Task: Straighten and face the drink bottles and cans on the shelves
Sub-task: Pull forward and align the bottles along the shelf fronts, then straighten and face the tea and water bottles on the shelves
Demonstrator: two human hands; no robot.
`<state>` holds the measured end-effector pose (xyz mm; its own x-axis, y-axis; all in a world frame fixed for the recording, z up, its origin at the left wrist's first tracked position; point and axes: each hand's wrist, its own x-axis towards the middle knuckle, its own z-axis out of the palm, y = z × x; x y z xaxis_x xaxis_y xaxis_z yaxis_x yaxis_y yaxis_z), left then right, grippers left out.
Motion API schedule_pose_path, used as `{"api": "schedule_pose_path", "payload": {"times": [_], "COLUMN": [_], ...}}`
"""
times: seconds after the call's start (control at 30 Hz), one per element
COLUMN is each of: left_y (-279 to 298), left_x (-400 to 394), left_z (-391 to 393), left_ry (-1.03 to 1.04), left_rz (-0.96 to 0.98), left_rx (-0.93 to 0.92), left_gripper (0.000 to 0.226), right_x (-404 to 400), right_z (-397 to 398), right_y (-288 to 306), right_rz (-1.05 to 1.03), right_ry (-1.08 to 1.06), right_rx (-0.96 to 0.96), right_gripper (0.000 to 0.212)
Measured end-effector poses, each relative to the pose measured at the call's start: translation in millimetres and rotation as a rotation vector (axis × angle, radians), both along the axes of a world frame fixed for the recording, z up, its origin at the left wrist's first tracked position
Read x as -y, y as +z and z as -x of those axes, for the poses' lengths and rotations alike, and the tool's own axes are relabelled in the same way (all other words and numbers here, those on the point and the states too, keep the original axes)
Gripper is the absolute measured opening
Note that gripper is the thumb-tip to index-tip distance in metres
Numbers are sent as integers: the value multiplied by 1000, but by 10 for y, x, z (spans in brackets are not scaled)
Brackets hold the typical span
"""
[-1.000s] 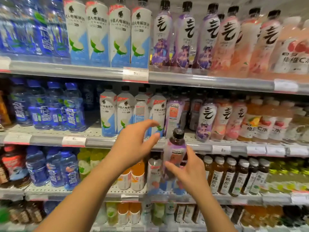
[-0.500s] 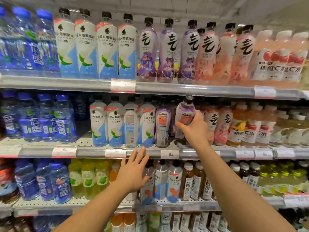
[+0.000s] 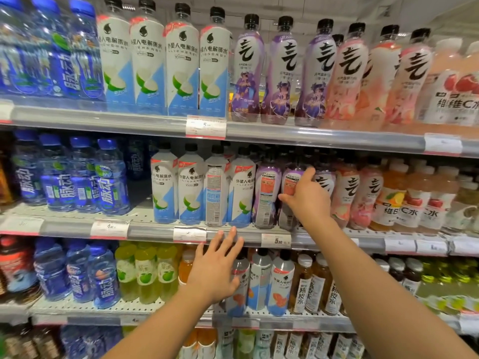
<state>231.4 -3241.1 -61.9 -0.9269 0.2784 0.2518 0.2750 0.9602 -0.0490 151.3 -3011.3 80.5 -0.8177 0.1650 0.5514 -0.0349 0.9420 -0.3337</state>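
Note:
My right hand (image 3: 307,196) grips a purple-labelled bottle (image 3: 291,187) standing on the middle shelf (image 3: 155,230), its back label with the orange panel facing out. Just left of it stands a second purple bottle (image 3: 267,195), also back label out. My left hand (image 3: 216,268) hangs open with fingers spread in front of the shelf below, fingertips near the middle shelf's edge, holding nothing. One white-and-blue bottle (image 3: 216,187) in the row to the left shows its back label too.
Blue water bottles (image 3: 77,177) fill the left of each shelf. Pink bottles (image 3: 357,193) and orange vitamin drinks (image 3: 412,200) stand to the right. The top shelf (image 3: 324,138) carries larger bottles. Green and brown bottles crowd the lower shelf (image 3: 116,310). Price tags (image 3: 276,240) line the rails.
My right hand has brought the purple bottle from mid-air up to the middle shelf and set it in its row. My left hand let go, dropped below the shelf edge and opened.

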Motion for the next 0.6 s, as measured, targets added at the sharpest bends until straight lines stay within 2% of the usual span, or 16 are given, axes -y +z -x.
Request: {"api": "schedule_pose_path", "payload": {"times": [0.07, 0.27, 0.47, 0.6], "left_y": [-16, -12, -49, 0], "left_x": [7, -25, -26, 0], "left_z": [16, 26, -2, 19], "left_ry": [-3, 7, -2, -17], "left_rz": [-7, -1, -11, -9], "left_rx": [-9, -18, -2, 9], "left_gripper": [94, 95, 95, 94], "right_x": [22, -25, -138, -143], "right_z": [4, 12, -52, -232], "right_y": [45, 116, -193, -545], "right_rz": [-55, -103, -20, 134], "right_ry": [-27, -98, -14, 91], "right_rx": [29, 77, 1, -61], "right_gripper": [105, 113, 96, 93]}}
